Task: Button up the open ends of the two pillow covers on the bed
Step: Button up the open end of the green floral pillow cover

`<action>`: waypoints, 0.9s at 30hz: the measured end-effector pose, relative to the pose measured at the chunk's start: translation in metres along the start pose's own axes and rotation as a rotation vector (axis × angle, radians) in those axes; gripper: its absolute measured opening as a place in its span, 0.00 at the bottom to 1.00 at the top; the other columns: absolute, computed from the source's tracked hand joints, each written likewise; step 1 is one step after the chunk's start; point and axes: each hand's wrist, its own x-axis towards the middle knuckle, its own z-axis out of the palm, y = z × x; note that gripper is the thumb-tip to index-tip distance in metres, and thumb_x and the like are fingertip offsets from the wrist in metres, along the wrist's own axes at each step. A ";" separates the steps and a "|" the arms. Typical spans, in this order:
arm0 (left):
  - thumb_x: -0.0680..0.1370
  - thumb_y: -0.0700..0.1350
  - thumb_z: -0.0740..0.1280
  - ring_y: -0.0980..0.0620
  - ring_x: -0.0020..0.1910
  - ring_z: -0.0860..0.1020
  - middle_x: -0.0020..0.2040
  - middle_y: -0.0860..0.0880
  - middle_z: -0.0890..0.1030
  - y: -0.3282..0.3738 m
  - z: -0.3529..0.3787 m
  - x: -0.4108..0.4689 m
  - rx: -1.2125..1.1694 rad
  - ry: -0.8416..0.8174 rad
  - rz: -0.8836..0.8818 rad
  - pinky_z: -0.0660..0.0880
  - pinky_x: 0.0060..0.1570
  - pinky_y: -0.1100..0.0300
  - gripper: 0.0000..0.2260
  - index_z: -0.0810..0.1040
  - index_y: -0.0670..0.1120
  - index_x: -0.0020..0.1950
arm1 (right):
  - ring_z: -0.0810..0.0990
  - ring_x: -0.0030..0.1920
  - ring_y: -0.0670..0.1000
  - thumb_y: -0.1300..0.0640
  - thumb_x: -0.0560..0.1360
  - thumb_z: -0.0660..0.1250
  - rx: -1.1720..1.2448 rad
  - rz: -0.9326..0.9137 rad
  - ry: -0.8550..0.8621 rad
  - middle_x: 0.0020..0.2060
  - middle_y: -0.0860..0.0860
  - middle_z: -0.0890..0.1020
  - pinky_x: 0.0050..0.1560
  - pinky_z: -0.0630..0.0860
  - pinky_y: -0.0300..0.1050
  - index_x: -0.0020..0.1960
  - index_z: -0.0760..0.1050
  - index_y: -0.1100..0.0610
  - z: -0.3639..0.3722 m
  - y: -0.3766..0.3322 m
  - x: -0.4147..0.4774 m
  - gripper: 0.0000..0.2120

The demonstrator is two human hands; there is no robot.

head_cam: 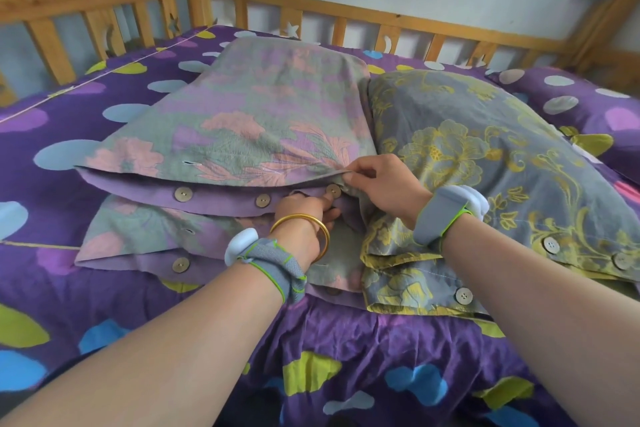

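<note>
Head view: the pink flower pillow cover (242, 121) lies in the middle of the bed (346, 350), open end near. The right hand (377, 180) pinches its top flap edge. At seven o'clock of it, the left hand (304, 218) pinches a button (333, 191). The yellow flower pillow cover (485, 163) lies touching at three o'clock.

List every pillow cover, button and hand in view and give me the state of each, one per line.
Pink-flowered cover: open end unbuttoned, top flap lifted.
Rightmost button: unfastened, left fingertips on it.
Middle button: unfastened, exposed.
Leftmost button: unfastened, exposed.
Buttonhole: empty.
Yellow-flowered cover: lying flat beside the first, buttons exposed, flap loose.
Left hand: holding the lower flap at the rightmost button.
Right hand: pinching the top flap's edge.
</note>
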 end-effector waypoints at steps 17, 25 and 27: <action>0.72 0.32 0.68 0.59 0.18 0.77 0.32 0.46 0.79 0.000 -0.005 0.006 0.056 0.069 0.098 0.65 0.16 0.72 0.07 0.76 0.43 0.39 | 0.79 0.36 0.46 0.58 0.66 0.75 -0.171 -0.075 -0.026 0.34 0.48 0.83 0.38 0.73 0.31 0.40 0.83 0.54 -0.003 -0.011 -0.004 0.03; 0.63 0.50 0.75 0.58 0.28 0.81 0.44 0.47 0.85 0.003 0.000 0.002 0.048 0.030 0.037 0.69 0.20 0.69 0.23 0.81 0.41 0.54 | 0.80 0.42 0.55 0.56 0.64 0.71 -0.322 -0.070 0.045 0.37 0.48 0.81 0.44 0.79 0.51 0.37 0.76 0.50 0.004 -0.015 -0.007 0.05; 0.60 0.55 0.77 0.58 0.28 0.82 0.46 0.47 0.85 0.004 -0.001 0.003 0.037 0.018 0.014 0.68 0.19 0.70 0.29 0.80 0.42 0.57 | 0.79 0.42 0.57 0.55 0.64 0.70 -0.405 -0.116 0.049 0.38 0.49 0.80 0.43 0.78 0.51 0.38 0.73 0.50 0.007 -0.016 -0.009 0.06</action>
